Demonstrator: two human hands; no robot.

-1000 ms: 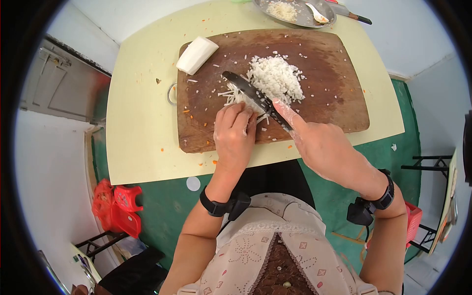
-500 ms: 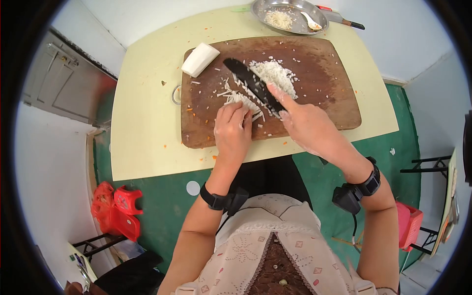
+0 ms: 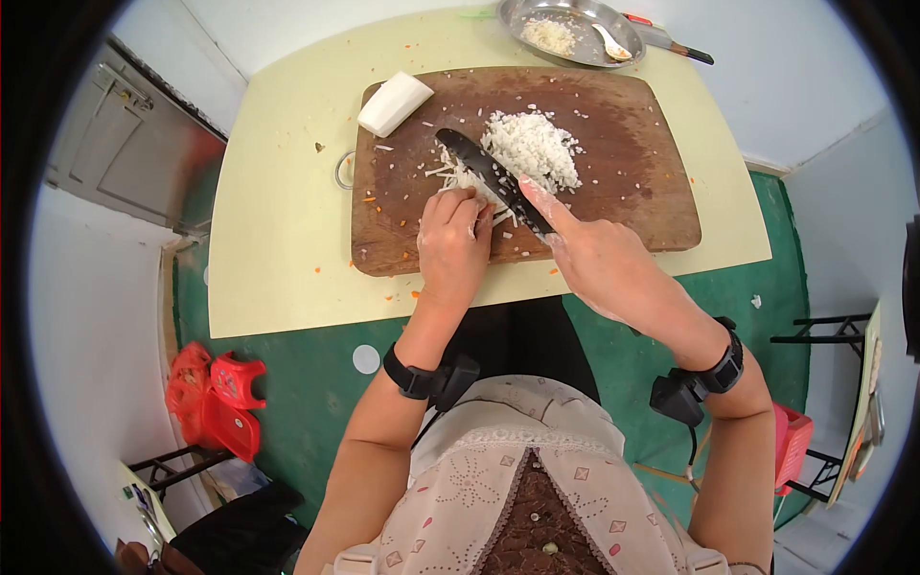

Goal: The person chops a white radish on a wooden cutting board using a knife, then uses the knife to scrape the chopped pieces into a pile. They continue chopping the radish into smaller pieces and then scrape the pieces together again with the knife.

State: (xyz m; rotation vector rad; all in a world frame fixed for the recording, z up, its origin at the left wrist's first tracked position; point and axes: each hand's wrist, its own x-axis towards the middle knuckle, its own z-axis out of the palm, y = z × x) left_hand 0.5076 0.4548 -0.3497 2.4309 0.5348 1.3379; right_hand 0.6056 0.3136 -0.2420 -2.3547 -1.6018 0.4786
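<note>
My right hand (image 3: pixel 606 264) grips a black-bladed knife (image 3: pixel 484 169), index finger laid along the blade; the handle is hidden in my palm. The blade lies slantwise over the brown wooden cutting board (image 3: pixel 623 125). With fingers curled, my left hand (image 3: pixel 454 240) presses on white vegetable shreds (image 3: pixel 463 178) just left of the blade. A mound of finely chopped white vegetable (image 3: pixel 533 149) sits beyond the knife, to its right. At the board's far left corner lies a thick peeled white radish piece (image 3: pixel 395 103).
At the table's (image 3: pixel 278 211) far edge stands a metal pan (image 3: pixel 565 56) holding chopped bits and a white spoon (image 3: pixel 611 42). Beside it lies another knife (image 3: pixel 678 44). Red plastic stools (image 3: pixel 235 379) stand on the green floor at left. Orange scraps dot the board and table.
The knife blade has come down and nearer to my left fingers, which stay on the shreds. The whole view has shifted slightly.
</note>
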